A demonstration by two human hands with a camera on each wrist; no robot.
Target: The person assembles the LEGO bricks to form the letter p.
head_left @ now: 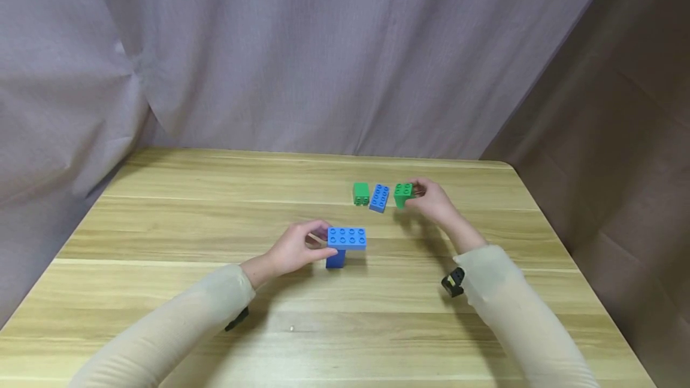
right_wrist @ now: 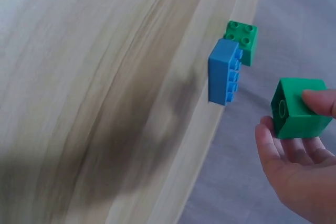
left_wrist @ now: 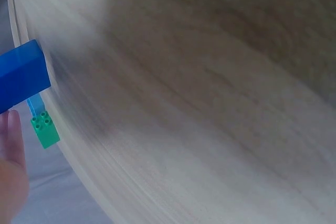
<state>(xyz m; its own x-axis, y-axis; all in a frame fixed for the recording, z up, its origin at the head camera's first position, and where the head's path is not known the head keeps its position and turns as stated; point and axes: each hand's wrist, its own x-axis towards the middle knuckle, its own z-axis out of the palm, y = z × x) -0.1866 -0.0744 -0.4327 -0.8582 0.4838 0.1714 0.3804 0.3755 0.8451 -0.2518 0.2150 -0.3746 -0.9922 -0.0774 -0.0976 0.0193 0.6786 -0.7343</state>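
Note:
My left hand holds the left end of a blue eight-stud building brick between thumb and fingers. A darker blue brick shows below that brick's left part. In the left wrist view, smooth blue brick sides appear above the fingers. Farther back and to the right, my right hand pinches a green four-stud brick, studs up in the head view. The right wrist view shows my thumb on one side of this green brick and the fingers on the other, its hollow underside partly visible.
Left of the right hand, a blue eight-stud brick lies on the wooden table, with another green brick beside it. A grey curtain hangs behind the table's far edge. Brown cloth hangs along the right.

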